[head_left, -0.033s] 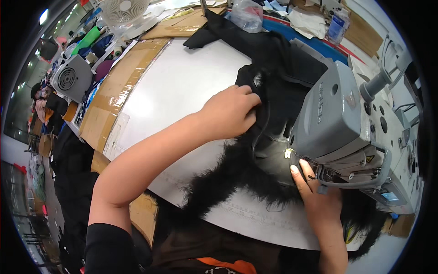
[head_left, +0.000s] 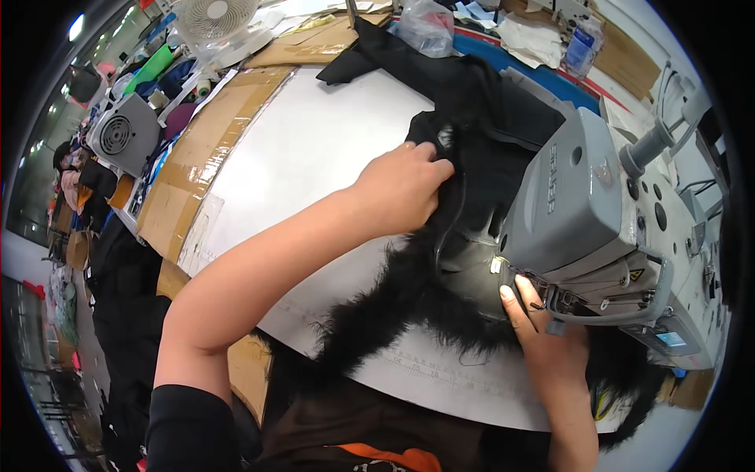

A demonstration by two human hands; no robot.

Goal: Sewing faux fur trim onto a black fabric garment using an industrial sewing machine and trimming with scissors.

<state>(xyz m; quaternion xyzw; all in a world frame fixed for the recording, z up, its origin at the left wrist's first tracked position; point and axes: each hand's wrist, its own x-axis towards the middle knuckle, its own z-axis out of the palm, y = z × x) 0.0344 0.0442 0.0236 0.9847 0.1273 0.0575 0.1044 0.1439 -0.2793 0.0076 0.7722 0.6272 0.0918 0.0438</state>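
A black garment (head_left: pixel 503 169) with long fur trim (head_left: pixel 385 303) lies across the white table top and passes under the head of a grey sewing machine (head_left: pixel 562 197). My left hand (head_left: pixel 403 189) is closed on the garment's edge left of the machine, fingers curled down into the dark cloth. Close to the lit needle area, my right hand (head_left: pixel 546 334) rests on the cloth with thumb and forefinger stretched toward the presser foot. The machine's front parts hide some of its other fingers. Beneath the light, a smooth dark panel (head_left: pixel 472 279) of the garment lies flat.
Taped cardboard (head_left: pixel 200 157) borders the table (head_left: pixel 314 118) on the left. A white fan (head_left: pixel 216 20) and a grey boxy device (head_left: pixel 124 135) stand beyond it. At the back are a clear plastic bag (head_left: pixel 425 27) and a bottle (head_left: pixel 582 47). A curved guard (head_left: pixel 661 295) juts from the machine.
My left hand has shifted very slightly, its fingers a touch higher and further right on the cloth. My right hand stays in place by the needle area.
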